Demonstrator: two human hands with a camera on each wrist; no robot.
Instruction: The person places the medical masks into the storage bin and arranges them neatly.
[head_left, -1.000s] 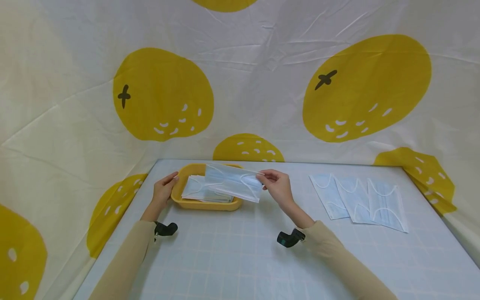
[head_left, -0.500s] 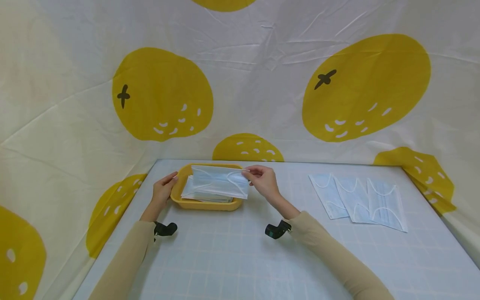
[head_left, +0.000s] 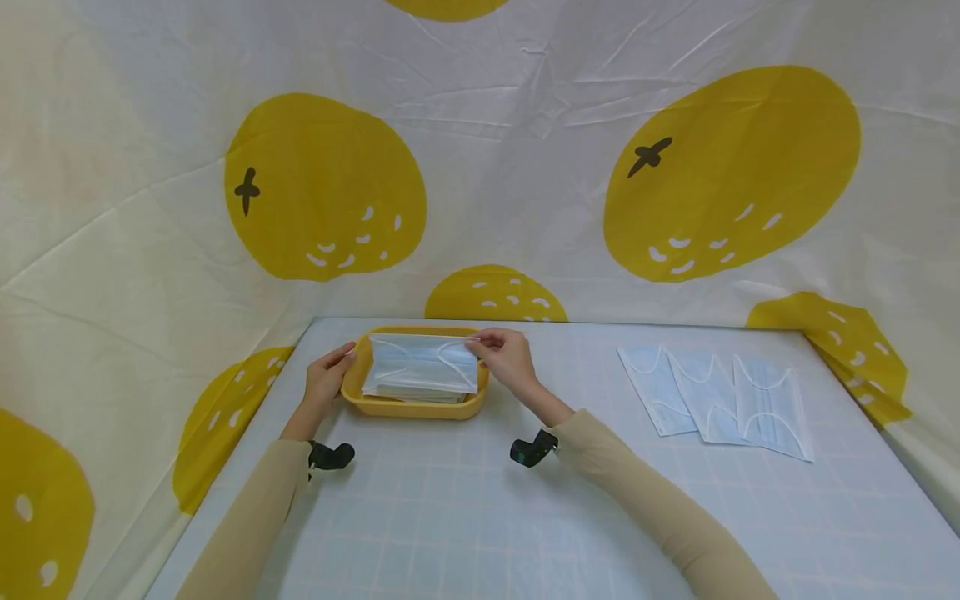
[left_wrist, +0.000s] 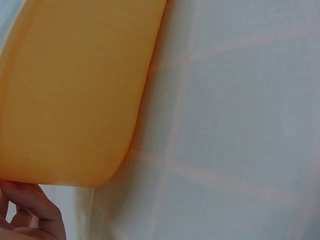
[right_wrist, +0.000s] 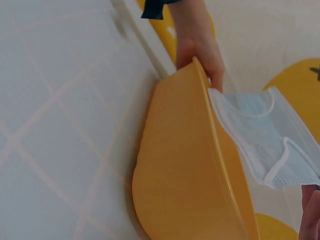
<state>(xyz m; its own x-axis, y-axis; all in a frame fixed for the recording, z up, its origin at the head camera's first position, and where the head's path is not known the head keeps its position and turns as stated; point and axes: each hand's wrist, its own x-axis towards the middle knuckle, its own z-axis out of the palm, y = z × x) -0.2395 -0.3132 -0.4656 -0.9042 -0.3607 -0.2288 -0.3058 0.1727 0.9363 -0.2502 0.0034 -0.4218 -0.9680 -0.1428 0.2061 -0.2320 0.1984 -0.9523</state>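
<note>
Head view: a yellow tray (head_left: 411, 407) is seen at the far left of the worktop (head_left: 480, 517), with a stack of masks (head_left: 408, 387) in it. A mask (head_left: 422, 364) is pinched at its right end by the right hand (head_left: 507, 358), fingers curled, and held just above the stack. The tray's left rim is touched by the left hand (head_left: 327, 379), fingers loosely bent. Three spare masks (head_left: 716, 402) are laid overlapping on the worktop, well apart to the right. A cloth printed with yellow fruit (head_left: 731, 171) is hung behind and at both sides.

Left wrist view: only the tray's outer wall (left_wrist: 70, 95), fingertips (left_wrist: 30, 212) against its lower corner, and the gridded worktop are shown; no masks.

Right wrist view: the tray's underside (right_wrist: 185, 180) is shown, the mask (right_wrist: 265, 135) raised past its rim, the left hand (right_wrist: 200, 47) at the far rim. Of the right hand only a fingertip is caught at the frame edge.
</note>
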